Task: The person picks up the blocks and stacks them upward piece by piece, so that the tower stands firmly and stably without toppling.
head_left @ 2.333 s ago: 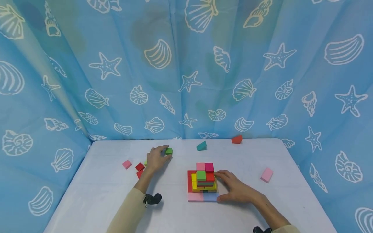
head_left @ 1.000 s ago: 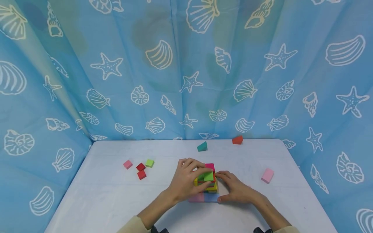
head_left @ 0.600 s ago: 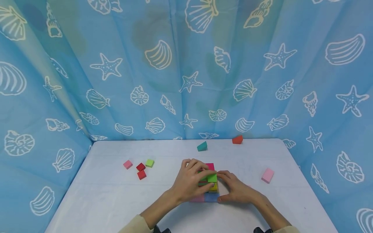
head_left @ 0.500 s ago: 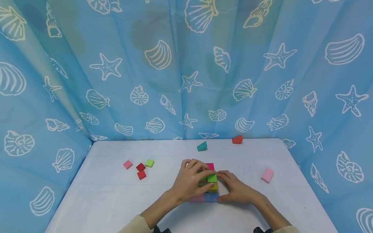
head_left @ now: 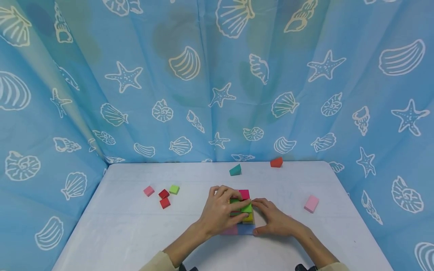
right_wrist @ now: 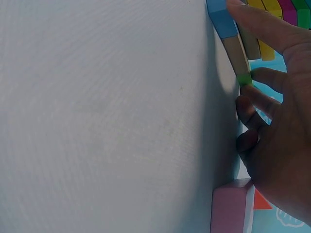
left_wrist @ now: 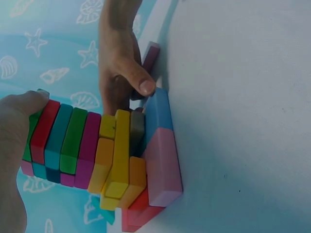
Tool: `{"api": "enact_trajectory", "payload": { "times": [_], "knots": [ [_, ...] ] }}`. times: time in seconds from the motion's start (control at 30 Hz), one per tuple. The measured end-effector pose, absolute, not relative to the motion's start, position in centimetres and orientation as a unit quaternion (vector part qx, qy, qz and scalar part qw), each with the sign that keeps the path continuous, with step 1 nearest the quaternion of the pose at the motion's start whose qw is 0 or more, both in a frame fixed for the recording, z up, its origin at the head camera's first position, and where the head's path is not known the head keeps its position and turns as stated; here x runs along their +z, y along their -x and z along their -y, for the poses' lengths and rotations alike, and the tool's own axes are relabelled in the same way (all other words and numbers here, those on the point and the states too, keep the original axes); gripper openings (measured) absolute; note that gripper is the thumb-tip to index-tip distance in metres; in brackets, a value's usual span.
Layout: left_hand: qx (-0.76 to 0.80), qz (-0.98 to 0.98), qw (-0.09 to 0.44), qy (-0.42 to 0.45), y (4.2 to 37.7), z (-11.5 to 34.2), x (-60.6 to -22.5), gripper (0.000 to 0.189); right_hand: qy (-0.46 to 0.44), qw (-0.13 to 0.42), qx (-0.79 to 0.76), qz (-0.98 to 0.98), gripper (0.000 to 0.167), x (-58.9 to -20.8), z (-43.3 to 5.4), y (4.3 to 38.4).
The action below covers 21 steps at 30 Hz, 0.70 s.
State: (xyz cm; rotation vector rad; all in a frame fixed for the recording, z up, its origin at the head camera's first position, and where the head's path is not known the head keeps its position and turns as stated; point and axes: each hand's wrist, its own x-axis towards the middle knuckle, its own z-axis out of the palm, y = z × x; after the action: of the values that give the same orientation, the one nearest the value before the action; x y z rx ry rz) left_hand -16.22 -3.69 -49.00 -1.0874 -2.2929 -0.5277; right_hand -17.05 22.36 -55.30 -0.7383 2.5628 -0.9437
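Note:
My left hand [head_left: 218, 210] pinches a bright green block [head_left: 246, 207] between thumb and forefinger, right at the top of a tower of coloured blocks. Part of the tower's top is hidden behind that hand; a magenta block [head_left: 244, 194] shows behind it. In the left wrist view the layers run from a purple block [left_wrist: 89, 150] to a yellow block [left_wrist: 120, 155] and a pink base block [left_wrist: 163, 167]. My right hand [head_left: 275, 219] rests along the base's right side. Its thumb touches the corner of a blue base block [right_wrist: 223, 19], its forefinger farther back.
Left of the tower lie a pink block [head_left: 148, 191], a red block [head_left: 164, 203], another red block [head_left: 164, 194] and a lime block [head_left: 174, 189]. A teal piece [head_left: 235, 170] and an orange-red piece [head_left: 276, 162] lie behind. A larger pink block [head_left: 311, 204] lies to the right.
My left hand has carried a green block from the table's back left to the top of the tower. During the last half second it has barely moved. My right hand stays at the base.

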Motion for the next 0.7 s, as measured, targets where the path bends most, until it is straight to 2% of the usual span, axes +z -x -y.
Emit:
{"api": "enact_trajectory", "payload": {
  "times": [0.3,0.7],
  "knots": [
    [-0.202,0.85,0.28,0.399,16.19,3.79,-49.05,0.034,0.265,0.149,-0.33,-0.894,0.092,-55.45,-22.39,17.08],
    [-0.234,0.851,0.267,0.386,16.37,3.8,-49.08,0.033,0.255,0.156,-0.332,-0.895,0.092,-55.44,-22.51,17.03]
  ]
}}
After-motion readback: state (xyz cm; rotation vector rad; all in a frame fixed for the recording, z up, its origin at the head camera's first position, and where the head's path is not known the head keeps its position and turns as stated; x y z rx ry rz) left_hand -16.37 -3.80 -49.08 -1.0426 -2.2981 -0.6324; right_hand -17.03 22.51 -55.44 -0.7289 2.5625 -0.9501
